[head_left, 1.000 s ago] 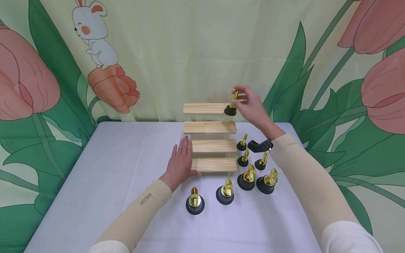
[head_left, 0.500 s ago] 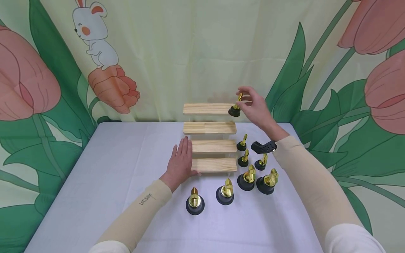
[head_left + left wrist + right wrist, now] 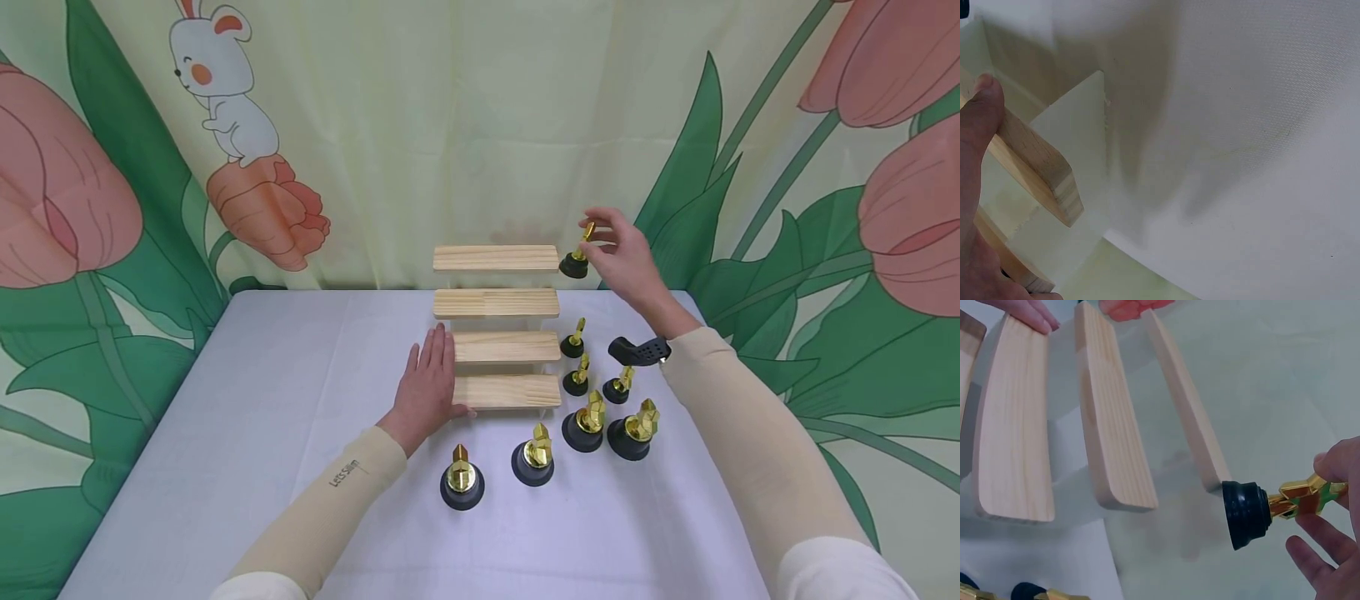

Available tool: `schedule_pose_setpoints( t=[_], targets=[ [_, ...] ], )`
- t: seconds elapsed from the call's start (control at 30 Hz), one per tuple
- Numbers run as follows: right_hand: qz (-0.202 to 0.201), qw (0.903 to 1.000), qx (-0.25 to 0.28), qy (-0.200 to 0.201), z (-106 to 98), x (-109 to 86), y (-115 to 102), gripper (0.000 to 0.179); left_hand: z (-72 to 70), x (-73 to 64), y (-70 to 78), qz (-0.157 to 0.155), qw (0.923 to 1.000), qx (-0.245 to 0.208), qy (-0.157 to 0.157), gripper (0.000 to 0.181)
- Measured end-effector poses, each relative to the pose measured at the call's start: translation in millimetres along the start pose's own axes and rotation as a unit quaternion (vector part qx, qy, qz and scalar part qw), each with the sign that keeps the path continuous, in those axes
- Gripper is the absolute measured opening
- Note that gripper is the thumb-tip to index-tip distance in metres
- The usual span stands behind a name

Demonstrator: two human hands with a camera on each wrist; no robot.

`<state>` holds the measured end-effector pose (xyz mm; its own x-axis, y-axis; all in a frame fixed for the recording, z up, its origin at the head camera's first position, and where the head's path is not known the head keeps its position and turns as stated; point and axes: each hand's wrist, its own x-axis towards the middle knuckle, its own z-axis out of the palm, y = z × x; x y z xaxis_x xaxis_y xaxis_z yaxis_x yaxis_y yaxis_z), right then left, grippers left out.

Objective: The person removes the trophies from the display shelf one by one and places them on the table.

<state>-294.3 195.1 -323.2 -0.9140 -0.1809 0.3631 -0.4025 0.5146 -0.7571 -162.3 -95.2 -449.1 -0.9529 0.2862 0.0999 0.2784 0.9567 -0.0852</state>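
A small gold trophy (image 3: 576, 262) with a black base is pinched by its gold upper part between the thumb and fingers of my right hand (image 3: 626, 262). It hangs upright just off the right end of the top board (image 3: 495, 257) of a stepped wooden display stand (image 3: 506, 347). In the right wrist view the trophy's black base (image 3: 1246, 514) overlaps the end of that board. My left hand (image 3: 425, 379) rests along the stand's left side, fingers straight, with the thumb at the lowest board (image 3: 510, 390). The left wrist view has this thumb (image 3: 985, 106) on a board's edge.
Several gold trophies with black bases stand on the white tablecloth (image 3: 300, 375), among them one trophy (image 3: 462, 479) in front of the stand and another trophy (image 3: 633, 432) to its right. A printed curtain (image 3: 390, 125) hangs behind the table.
My right hand has moved to the right with the trophy, from in front of the top board's right end to just beyond it. My left hand has stayed in place.
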Motion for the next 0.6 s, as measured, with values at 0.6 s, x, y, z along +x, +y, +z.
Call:
schedule_pose_setpoints(
  t=[0.6],
  targets=[
    [0.041, 0.9989, -0.02, 0.002, -9, -12.7, 21, 0.047, 5.0, 0.3, -1.7, 0.007, 0.9998, -0.003, 0.018, 0.132]
  ],
)
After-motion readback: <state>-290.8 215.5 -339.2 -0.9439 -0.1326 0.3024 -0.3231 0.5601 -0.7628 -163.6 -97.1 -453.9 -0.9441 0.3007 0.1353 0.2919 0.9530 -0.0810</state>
